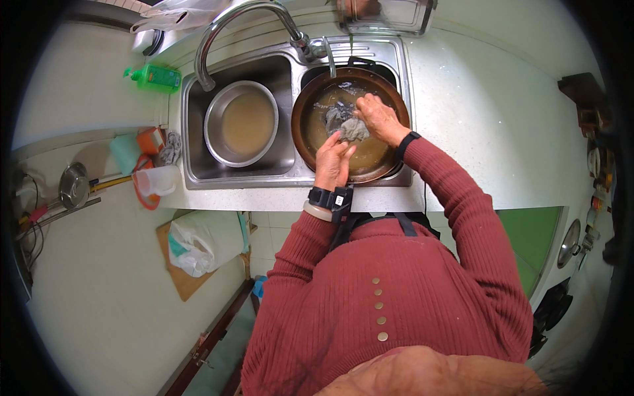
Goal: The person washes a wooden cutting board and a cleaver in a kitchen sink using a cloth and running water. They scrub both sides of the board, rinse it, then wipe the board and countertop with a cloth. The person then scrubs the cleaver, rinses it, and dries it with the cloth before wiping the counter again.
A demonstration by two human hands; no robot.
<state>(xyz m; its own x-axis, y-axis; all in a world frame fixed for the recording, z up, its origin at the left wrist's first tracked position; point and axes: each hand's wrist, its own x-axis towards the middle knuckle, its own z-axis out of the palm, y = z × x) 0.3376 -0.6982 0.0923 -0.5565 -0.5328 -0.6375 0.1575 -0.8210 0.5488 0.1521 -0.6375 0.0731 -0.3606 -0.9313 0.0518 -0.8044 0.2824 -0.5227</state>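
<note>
A wide brown-rimmed pan (302, 146) sits over the right sink basin with murky, brownish water in it. Over that water, my right hand (380, 119) has its fingers closed on a wet grey cloth (354, 129), which is bunched up and has a darker part on its left. My left hand (334, 161) reaches in over the pan's near rim, fingertips at the cloth's lower left edge. Whether the left fingers grip the cloth is hard to see. In the left basin stands a metal bowl (212, 141) of similar cloudy water.
A curved chrome faucet (203, 49) arches over the double sink (237, 182). Left of it are a green pump bottle (156, 78), a translucent plastic jug (156, 180) and another grey cloth (171, 148). A glass dish (406, 20) stands behind the sink, and white countertop (475, 123) extends right.
</note>
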